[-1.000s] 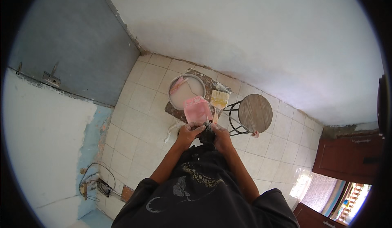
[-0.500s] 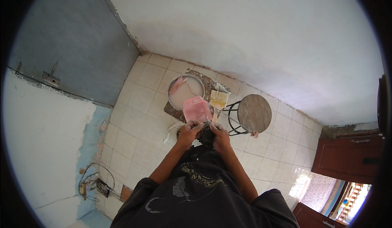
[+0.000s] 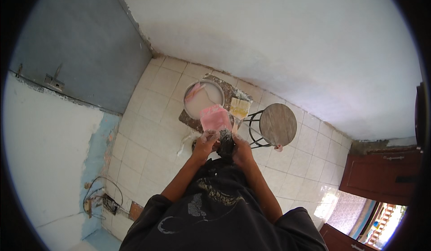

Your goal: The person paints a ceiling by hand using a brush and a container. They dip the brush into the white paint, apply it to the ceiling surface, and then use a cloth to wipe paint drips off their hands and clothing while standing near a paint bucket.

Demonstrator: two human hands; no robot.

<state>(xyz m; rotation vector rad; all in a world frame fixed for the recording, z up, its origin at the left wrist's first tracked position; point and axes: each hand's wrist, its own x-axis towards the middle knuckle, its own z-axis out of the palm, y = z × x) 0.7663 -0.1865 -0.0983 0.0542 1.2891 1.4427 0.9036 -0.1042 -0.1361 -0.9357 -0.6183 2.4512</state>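
Observation:
In front of my waist I hold a dark, cloth-like piece flecked with white, its exact kind unclear. My left hand pinches its left side, and my right hand is closed round its right side. Whitish residue coats my fingers. Just beyond my hands is a pink plastic tub, partly overlapping the round bucket. Pale liquid fills the bucket, with a pink object leaning inside it. To the right of the tub lies a wide paintbrush with yellowish bristles.
The bucket and brush rest on a stained board on the tiled floor. A round wooden stool stands right of it. A white wall rises ahead, a grey door at left. Loose cables lie low on the left.
The dark piece has turned slightly, and more of its whitish upper end shows between my hands. My fingertips have spread a little apart along it. The view has shifted slightly.

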